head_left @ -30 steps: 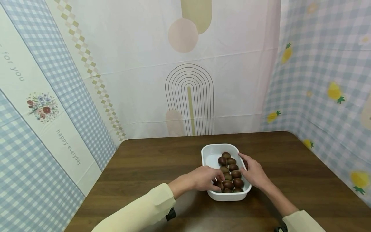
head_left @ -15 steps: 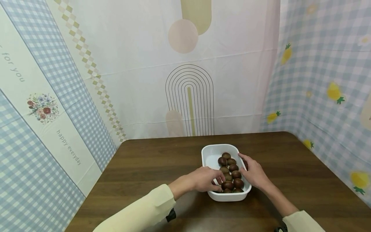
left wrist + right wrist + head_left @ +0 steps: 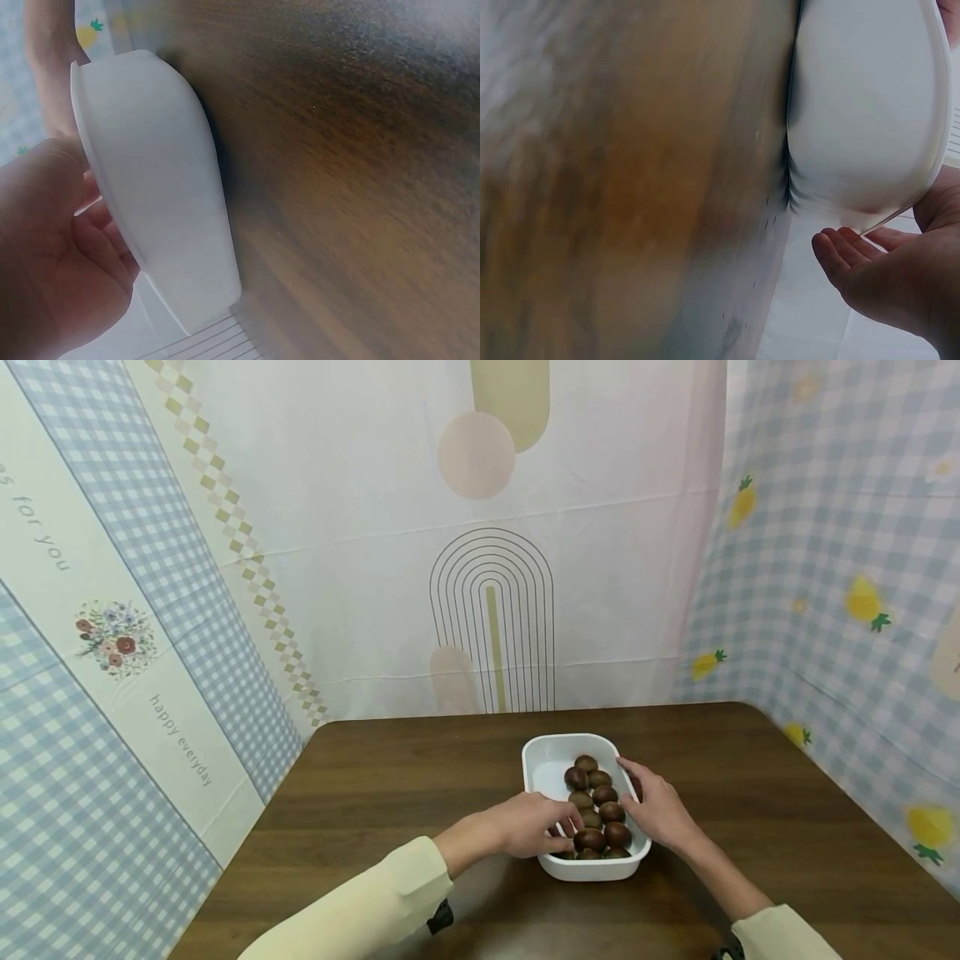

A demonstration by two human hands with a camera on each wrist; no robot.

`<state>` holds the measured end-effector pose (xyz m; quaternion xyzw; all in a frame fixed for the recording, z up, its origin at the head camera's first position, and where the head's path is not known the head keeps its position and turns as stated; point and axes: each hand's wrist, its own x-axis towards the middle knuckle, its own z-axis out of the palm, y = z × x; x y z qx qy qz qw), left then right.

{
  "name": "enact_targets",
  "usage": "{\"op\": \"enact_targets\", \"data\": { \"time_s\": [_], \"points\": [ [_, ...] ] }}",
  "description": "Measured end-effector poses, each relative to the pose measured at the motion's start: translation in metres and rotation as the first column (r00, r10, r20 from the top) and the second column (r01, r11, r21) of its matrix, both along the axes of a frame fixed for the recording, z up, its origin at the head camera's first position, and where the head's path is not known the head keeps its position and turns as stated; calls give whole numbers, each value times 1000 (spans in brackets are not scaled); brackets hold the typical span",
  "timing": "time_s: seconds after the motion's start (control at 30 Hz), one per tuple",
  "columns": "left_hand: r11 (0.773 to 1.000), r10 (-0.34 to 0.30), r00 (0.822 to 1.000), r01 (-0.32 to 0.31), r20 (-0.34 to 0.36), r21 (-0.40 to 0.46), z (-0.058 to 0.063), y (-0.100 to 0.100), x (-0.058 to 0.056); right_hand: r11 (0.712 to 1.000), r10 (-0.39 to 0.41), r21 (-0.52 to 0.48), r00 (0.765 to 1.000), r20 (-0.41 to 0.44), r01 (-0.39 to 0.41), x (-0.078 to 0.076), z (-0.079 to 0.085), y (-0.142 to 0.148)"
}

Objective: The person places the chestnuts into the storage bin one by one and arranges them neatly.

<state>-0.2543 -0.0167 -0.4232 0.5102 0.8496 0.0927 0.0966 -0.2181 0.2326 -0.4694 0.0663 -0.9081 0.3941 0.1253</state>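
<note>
A white rectangular tub (image 3: 551,752) with rounded corners stands on the table, holding several dark brown, smooth, egg-shaped fruits (image 3: 611,812). They lie mostly along its right half and front. My left hand (image 3: 528,827) reaches over the left rim, fingers curved down among the fruits near the front left. Whether it holds one is hidden under the fingers. My right hand (image 3: 658,810) grips the tub's right rim. In the left wrist view the outer wall of the tub (image 3: 154,165) hides the left fingertips. The right wrist view shows right-hand fingers (image 3: 840,251) outside the wall.
The brown wooden table (image 3: 397,777) surrounds the tub. A pale patterned cloth (image 3: 360,527) hangs behind it, with checked cloths (image 3: 832,543) at the sides. Both forearms wear pale yellow sleeves (image 3: 367,902).
A fruit visible beside the left fingers one second ago is now hidden or shifted, and a fruit shows lower, under the left thumb. The left fingers have shifted slightly; the right hand stays put.
</note>
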Motion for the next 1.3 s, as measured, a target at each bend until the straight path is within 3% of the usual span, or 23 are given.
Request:
{"op": "enact_targets", "data": {
  "time_s": [0.3, 0.5, 0.9, 1.3],
  "points": [
    [997, -28, 998, 32, -53, 69, 6, -12, -10, 1000, 4, -11, 1000, 21, -4, -1, 1, 4],
    [993, 36, 996, -27, -76, 118, 15, -30, -19, 999, 12, -48, 1000, 8, -12, 2, 7, 9],
    [980, 152, 978, -131, -145, 147, 22, -79, -30, 994, 37, 100, 998, -45, -32, 11, 24, 19],
    [959, 277, 945, -262, -175, 105, 25, -114, -27, 983, 35, 179, 999, -29, -29, 21, 32, 30]
  ]
}}
